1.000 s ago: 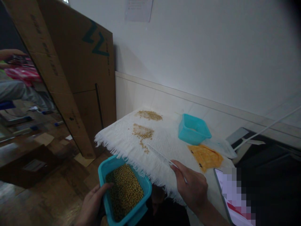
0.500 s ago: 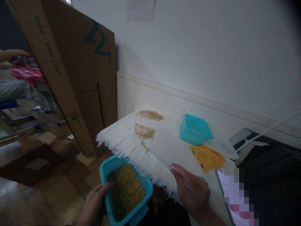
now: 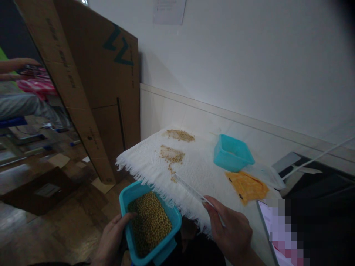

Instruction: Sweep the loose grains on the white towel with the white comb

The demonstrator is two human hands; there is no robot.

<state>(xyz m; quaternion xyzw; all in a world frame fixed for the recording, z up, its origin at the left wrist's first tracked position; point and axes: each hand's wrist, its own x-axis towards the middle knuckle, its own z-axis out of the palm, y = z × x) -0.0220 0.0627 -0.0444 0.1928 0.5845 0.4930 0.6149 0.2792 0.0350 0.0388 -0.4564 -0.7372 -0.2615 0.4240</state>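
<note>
The teal tub point(image 3: 165, 242) is sitting low at the near edge of the white cloth point(image 3: 199, 168), heaped with yellowish beans point(image 3: 149, 221). The left hand point(image 3: 111, 242) is clasping it from the left, thumb hooked over the rim. The right hand point(image 3: 231, 232) is closing around a thin pale strip point(image 3: 191, 190), which is lying across the cloth with its far tip touching a small trail of loose beans point(image 3: 173, 177) just above the tub. Two more bean piles point(image 3: 172, 154) are lying further up the cloth. A second teal tub point(image 3: 233, 153) is standing to the right, a yellow rag point(image 3: 248, 186) just in front of it. A big cardboard box point(image 3: 94, 85) is leaning against the wall at left, and beyond it another person's arm point(image 3: 16, 66) is showing.
</note>
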